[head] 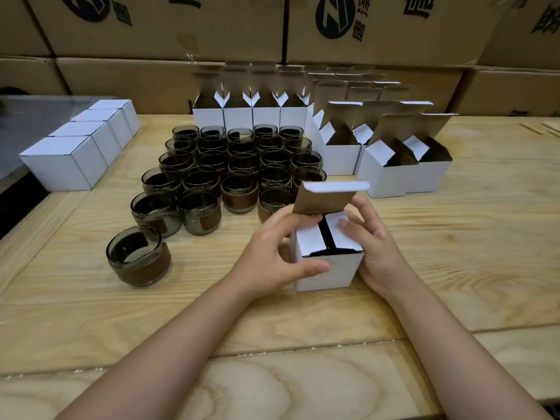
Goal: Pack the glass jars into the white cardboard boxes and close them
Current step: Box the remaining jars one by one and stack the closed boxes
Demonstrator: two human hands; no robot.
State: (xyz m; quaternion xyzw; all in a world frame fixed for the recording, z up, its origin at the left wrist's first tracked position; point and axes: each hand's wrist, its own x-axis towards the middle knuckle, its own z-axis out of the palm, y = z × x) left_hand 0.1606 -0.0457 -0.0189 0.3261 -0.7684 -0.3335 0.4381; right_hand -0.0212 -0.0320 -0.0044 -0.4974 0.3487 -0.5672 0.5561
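- left hand [268,248] grips white box [327,269], thumb on its front, steadying it
- right hand [375,241] holds the opposite side, fingers pressing a flap in; lid [324,201] up, untucked
- glass jars [236,165] behind-left of box, within reach
- open boxes [394,160] behind-right, closed boxes [78,150] far left on desk [469,268]

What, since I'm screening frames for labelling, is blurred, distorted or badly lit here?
Head view: the raised flaps of the rear open boxes are smeared; head view: wide-angle bowing curves the table planks and brown cartons; head view: light is soft and even, shadows faint, and the held white box is sharp between the left hand and right hand.
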